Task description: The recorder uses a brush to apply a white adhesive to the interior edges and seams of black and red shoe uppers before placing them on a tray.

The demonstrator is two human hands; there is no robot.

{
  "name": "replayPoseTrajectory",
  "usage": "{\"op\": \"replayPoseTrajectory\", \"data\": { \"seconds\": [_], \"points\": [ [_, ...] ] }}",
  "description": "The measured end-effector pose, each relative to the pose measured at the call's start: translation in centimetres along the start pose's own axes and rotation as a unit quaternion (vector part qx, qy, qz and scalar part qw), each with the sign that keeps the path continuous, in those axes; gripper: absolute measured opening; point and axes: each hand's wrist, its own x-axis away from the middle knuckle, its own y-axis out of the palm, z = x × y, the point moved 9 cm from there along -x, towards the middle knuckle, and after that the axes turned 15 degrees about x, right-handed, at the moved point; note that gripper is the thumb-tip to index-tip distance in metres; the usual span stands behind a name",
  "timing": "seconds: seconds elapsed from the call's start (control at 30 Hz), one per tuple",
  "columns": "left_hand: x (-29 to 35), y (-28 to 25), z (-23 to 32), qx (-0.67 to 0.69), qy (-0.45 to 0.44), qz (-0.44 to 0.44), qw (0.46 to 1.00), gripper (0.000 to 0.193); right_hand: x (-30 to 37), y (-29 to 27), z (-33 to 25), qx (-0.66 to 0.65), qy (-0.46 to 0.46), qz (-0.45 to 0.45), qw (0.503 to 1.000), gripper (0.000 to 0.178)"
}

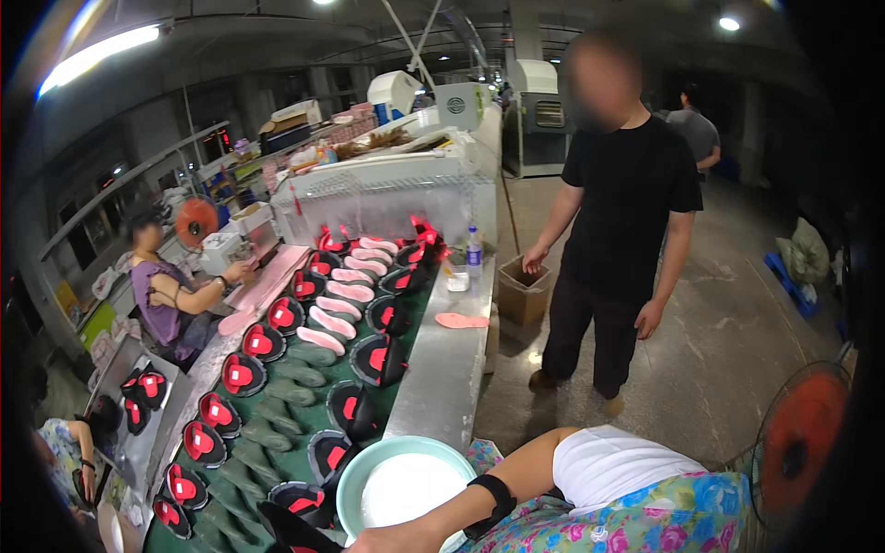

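Note:
My right forearm, with a black strap around it, reaches leftward along the lower edge, past a pale green basin [343, 502] of white contents. My right hand [398, 538] is cut off by the picture's edge, its fingers out of sight. Against it lies a black shoe upper [300, 529]; whether I grip it cannot be made out. Beyond stand rows of black shoe uppers with red linings [353, 405] on a green belt [309, 433]. Between them lie grey-green soles [267, 435] and pink insoles [332, 323]. My left hand is not in view.
A metal ledge [441, 369] edges the belt, bearing a loose pink insole [461, 321] and a bottle [474, 251]. A person in black [627, 203] stands beyond it, by a bin [524, 293]. Others sit at the left [166, 300]. A fan [802, 442] stands at right.

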Motion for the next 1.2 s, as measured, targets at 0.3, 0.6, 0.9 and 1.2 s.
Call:
{"op": "replayPoseTrajectory", "data": {
  "seconds": [0.3,0.6,0.9,1.2],
  "points": [
    [-3.6,6.7,-5.2,0.149,-0.047,-0.112,0.981,0.053,0.3,6.2,0.4,0.161,-0.007,-0.166,0.973,0.053],
    [10.5,2.6,-5.7,0.193,-0.382,-0.155,0.891,0.063,1.0,-0.6,6.3,0.465,0.054,0.063,0.881,0.036],
    [15.1,4.5,-0.4,0.455,-0.522,-0.168,0.701,0.054,5.4,-3.1,9.2,0.318,0.162,0.023,0.934,0.02],
    [11.8,1.8,0.4,0.298,-0.608,-0.13,0.724,0.059,9.8,-8.4,18.2,0.294,0.31,0.231,0.874,0.03]
  ]
}}
